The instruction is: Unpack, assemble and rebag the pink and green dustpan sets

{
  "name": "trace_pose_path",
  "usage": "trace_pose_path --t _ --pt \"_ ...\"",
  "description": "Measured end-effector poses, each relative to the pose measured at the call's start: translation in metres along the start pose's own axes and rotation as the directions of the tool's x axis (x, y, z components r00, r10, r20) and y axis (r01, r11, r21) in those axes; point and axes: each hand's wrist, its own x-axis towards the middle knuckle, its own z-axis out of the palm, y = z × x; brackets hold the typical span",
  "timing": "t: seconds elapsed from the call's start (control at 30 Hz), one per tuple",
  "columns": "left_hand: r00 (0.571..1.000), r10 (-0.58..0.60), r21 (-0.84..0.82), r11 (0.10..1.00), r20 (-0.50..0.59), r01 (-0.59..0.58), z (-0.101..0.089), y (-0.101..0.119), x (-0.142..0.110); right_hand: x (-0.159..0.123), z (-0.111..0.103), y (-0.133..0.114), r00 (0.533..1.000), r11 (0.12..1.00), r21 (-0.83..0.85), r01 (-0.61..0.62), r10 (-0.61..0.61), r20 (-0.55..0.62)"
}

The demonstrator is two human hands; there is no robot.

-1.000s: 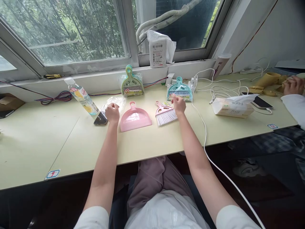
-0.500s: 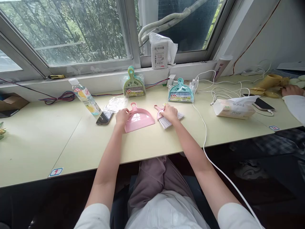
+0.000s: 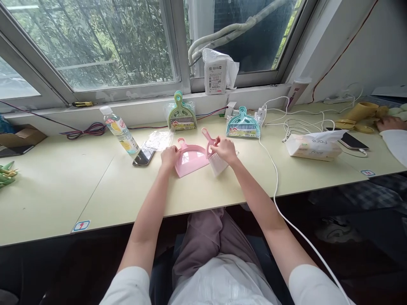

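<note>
At the middle of the worktop (image 3: 108,190): a pink dustpan (image 3: 191,160), its looped handle toward the far side and its straight edge facing near.
Left hand (image 3: 169,156): at the dustpan's left side, close to the handle; its grip is narrow, fingers closed on the rim.
Right hand (image 3: 225,150): its grip is closed around a pink brush (image 3: 216,164), the handle slanting up to the far left and the pale bristles pointing down toward the near side.
Brush and dustpan: the brush is at the pan's right end; from where I stand, I can't tell whether the two touch.
Left of the dustpan: a dark phone (image 3: 143,157), with a clear bottle (image 3: 122,133) leaning to the left just beyond it and crumpled clear wrap (image 3: 159,140) to its right.
Far side, along the wall: a green wrapped brush set (image 3: 182,117) left of centre, a teal wrapped brush set (image 3: 243,124) beyond the right hand.
Right part: a tissue pack (image 3: 313,146) with another phone (image 3: 353,140) behind it, and a white cable (image 3: 276,182) trailing over the near edge.
Far right: a co-worker's hand (image 3: 391,123) beside some tan pieces (image 3: 362,114).
Sill: a white carton (image 3: 216,77) near the middle, a yellow cutter (image 3: 82,104) farther left.
</note>
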Motion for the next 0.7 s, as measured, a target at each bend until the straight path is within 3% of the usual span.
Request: trace_pose_path --t 0.13,0.23,0.33,0.43,0.6,0.63,0.7 --pt "0.987 0.123 -0.125 0.986 0.1 -0.11 0.003 0.018 -0.01 -0.015 0.012 -0.021 0.985 0.991 0.061 0.123 -0.129 0.114" --pt "0.937 0.318 -0.261 0.925 0.141 -0.275 0.008 0.029 -0.018 -0.022 0.021 -0.024 0.969 0.983 0.026 0.184 -0.186 0.16" --pt "0.893 0.422 -0.357 0.866 0.153 -0.348 0.012 0.035 -0.023 -0.022 0.026 -0.019 0.96 0.98 -0.011 0.198 -0.191 0.205" --pt "0.878 0.443 -0.417 0.843 0.178 -0.341 0.011 0.039 -0.025 -0.019 0.028 -0.013 0.957 0.984 -0.003 0.181 -0.175 0.232" --pt "0.834 0.437 -0.513 0.828 0.336 -0.227 0.002 0.04 -0.025 -0.014 0.031 -0.006 0.963 0.985 0.062 0.164 -0.173 0.208" --pt "0.842 0.44 -0.473 0.841 0.312 -0.264 0.001 0.04 -0.025 -0.013 0.031 -0.005 0.959 0.981 0.084 0.176 -0.191 0.21" --pt "0.876 0.453 -0.316 0.866 0.165 -0.388 0.0 0.037 -0.024 -0.011 0.032 -0.003 0.948 0.97 0.129 0.206 -0.231 0.218"
